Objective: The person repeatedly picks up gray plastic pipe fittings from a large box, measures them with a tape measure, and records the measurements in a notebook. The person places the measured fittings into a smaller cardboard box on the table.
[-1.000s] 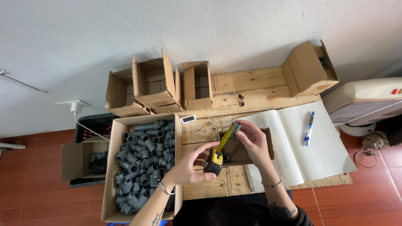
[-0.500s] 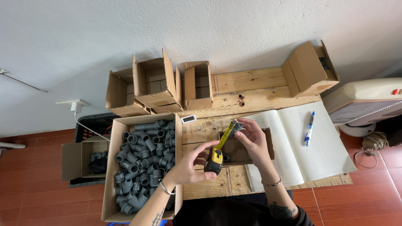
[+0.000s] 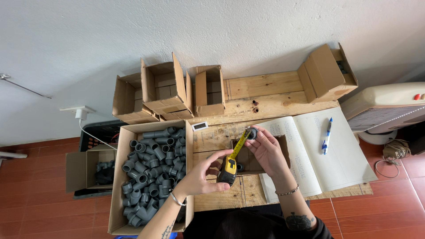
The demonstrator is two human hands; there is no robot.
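My left hand (image 3: 200,178) grips a yellow and black tape measure (image 3: 229,170), its yellow blade pulled out up and to the right. My right hand (image 3: 265,150) holds a small grey pipe fitting (image 3: 252,133) at the blade's tip, open end facing the camera. Both hands hover over a small open cardboard box (image 3: 248,160) on the wooden table (image 3: 265,95); another grey fitting (image 3: 239,167) lies inside it.
A large carton (image 3: 119,177) full of grey pipe fittings sits at my left. Three open small boxes (image 3: 166,88) stand at the back, another (image 3: 327,73) at the back right. An open notebook (image 3: 318,150) with a blue pen (image 3: 327,135) lies right. A small white gauge (image 3: 199,126) lies nearby.
My right hand has turned the grey fitting so its round opening faces up at the tape's tip. The left hand and tape measure have barely moved.
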